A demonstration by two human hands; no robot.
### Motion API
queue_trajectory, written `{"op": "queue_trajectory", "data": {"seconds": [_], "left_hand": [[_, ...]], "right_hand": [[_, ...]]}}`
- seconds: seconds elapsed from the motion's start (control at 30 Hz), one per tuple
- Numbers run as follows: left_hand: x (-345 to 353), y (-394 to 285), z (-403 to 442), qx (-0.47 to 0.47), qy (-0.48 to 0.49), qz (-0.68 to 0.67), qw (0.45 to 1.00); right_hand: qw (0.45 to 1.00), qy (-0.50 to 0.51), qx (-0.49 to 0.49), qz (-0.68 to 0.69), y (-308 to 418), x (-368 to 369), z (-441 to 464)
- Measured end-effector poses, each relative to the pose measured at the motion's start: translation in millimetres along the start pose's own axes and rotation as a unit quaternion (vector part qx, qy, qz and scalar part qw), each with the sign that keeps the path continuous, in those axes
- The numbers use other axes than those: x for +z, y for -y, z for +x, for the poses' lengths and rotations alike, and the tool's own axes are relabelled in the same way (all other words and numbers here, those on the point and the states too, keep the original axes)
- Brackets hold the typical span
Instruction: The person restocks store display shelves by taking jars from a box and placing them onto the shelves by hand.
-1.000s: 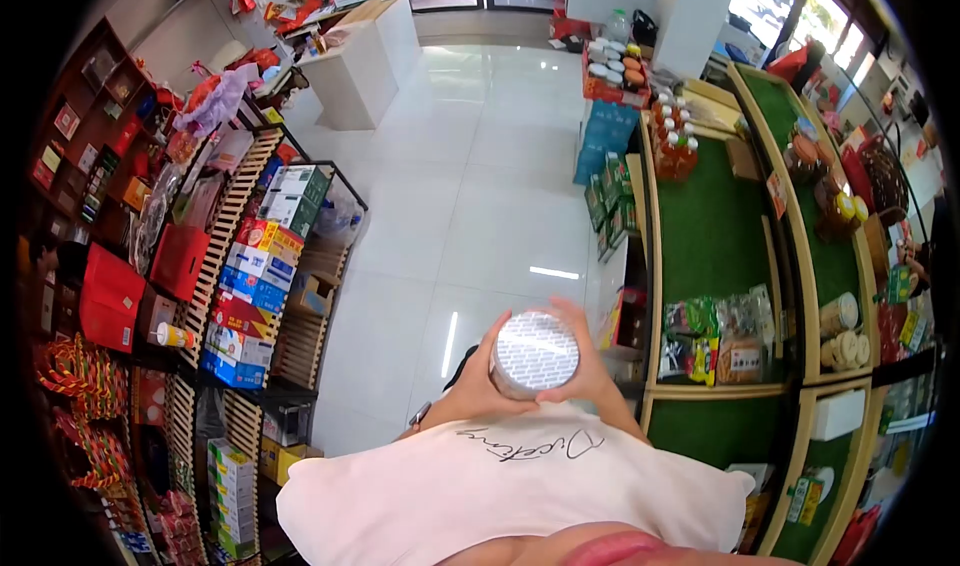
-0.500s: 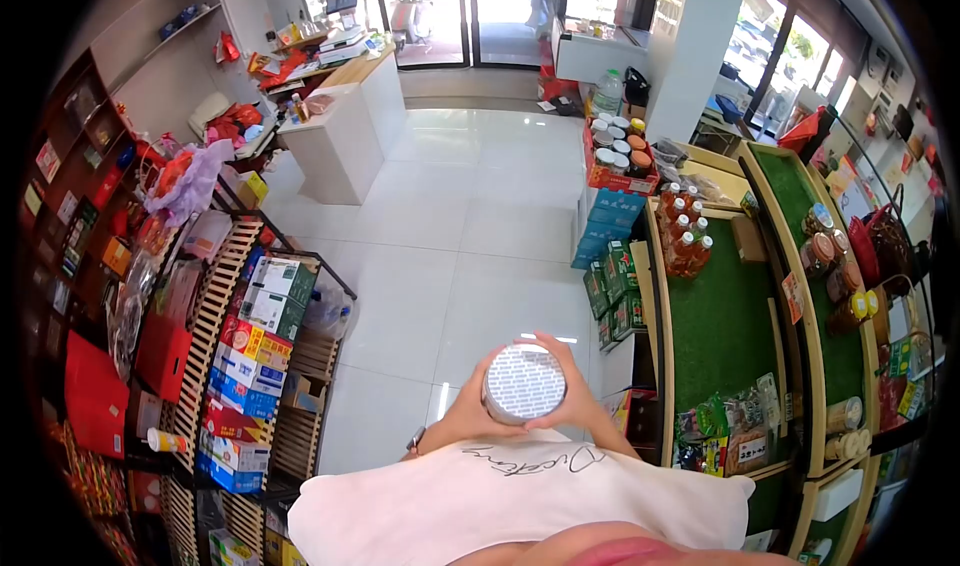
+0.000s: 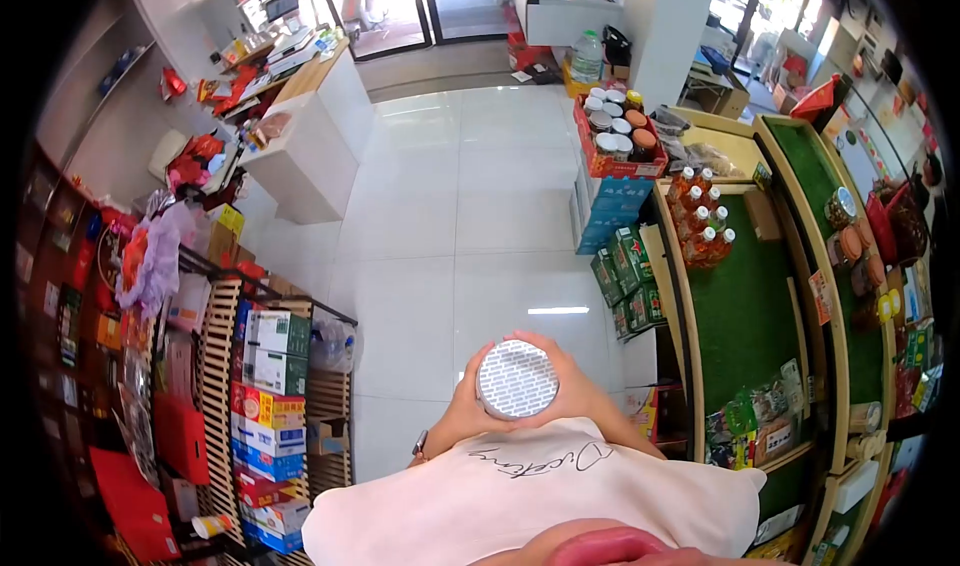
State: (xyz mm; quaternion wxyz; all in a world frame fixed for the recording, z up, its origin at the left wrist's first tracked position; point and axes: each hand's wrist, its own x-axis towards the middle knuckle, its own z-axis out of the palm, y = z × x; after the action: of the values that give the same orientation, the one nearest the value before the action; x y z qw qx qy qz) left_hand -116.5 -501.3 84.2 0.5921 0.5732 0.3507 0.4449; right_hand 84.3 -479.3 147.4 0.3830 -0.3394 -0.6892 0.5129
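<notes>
A round jar (image 3: 517,378) is held up in front of my chest. Its flat silver top, printed with small repeated marks, faces the camera, and most of its side is hidden below. My left hand (image 3: 466,406) wraps around the jar's left side. From the other side my right hand (image 3: 577,398) grips it, with the fingers curled round the far rim. A white shirt (image 3: 530,486) with black script lies just beneath both hands.
Slatted shelves with stacked boxes (image 3: 275,371) stand at the left. On the right, a green-lined display stand (image 3: 745,316) carries bottles (image 3: 700,216) and bagged snacks. A crate of jars (image 3: 620,131) tops blue cartons. White counter (image 3: 310,156) and glass doors (image 3: 380,6) lie ahead.
The view has tilted and turned slightly, so the doors and counter sit higher and further left. Both hands still hold the jar, which has barely shifted in the picture.
</notes>
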Motion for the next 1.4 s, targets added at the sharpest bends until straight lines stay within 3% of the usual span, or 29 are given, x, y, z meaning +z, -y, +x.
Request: {"op": "queue_trajectory", "data": {"seconds": [0.23,0.37,0.5,0.63,0.73,0.8,0.97,1.07,1.1,1.2,1.23,1.33,1.4], "left_hand": [[-25.0,20.9,91.7,-0.033,0.002,0.028,0.999],[-33.6,37.7,183.5,0.01,0.003,0.017,1.0],[-33.6,27.6,294.6,-0.023,0.015,-0.066,0.997],[-51.0,52.3,397.3,0.06,0.105,0.04,0.992],[-36.5,48.6,448.2,0.029,0.155,-0.036,0.987],[-23.5,48.0,476.4,-0.12,0.17,-0.141,0.968],[-17.7,104.4,542.1,-0.069,0.269,-0.04,0.96],[9.3,55.2,595.5,-0.02,0.338,0.047,0.94],[14.9,47.1,612.5,-0.056,0.363,0.031,0.93],[29.6,35.5,667.1,-0.063,0.408,0.1,0.905],[29.2,47.8,686.3,-0.027,0.421,0.133,0.897],[29.7,76.2,746.2,0.086,0.391,0.224,0.888],[36.6,97.2,798.0,0.086,0.393,0.229,0.886]], "right_hand": [[0.998,-0.015,-0.01,0.061,-50.5,-51.1,70.9],[0.998,-0.025,0.009,0.052,-77.8,-106.0,132.1],[0.997,-0.075,-0.005,0.01,-100.0,-176.3,195.0],[0.99,-0.137,-0.031,-0.019,-112.3,-238.4,240.2],[0.981,-0.181,-0.046,-0.056,-117.1,-269.7,252.1],[0.965,-0.211,-0.07,-0.141,-102.0,-289.1,254.9],[0.939,-0.326,0.01,-0.109,-123.5,-323.9,255.3],[0.906,-0.414,0.017,-0.091,-139.1,-346.0,262.8],[0.893,-0.442,0.01,-0.083,-147.2,-352.1,266.7],[0.855,-0.51,0.019,-0.088,-166.3,-375.0,287.5],[0.845,-0.526,0.033,-0.093,-174.8,-384.2,296.9],[0.819,-0.558,0.069,-0.114,-213.1,-414.2,331.7],[0.804,-0.566,0.083,-0.162,-237.5,-448.3,362.1]]}}
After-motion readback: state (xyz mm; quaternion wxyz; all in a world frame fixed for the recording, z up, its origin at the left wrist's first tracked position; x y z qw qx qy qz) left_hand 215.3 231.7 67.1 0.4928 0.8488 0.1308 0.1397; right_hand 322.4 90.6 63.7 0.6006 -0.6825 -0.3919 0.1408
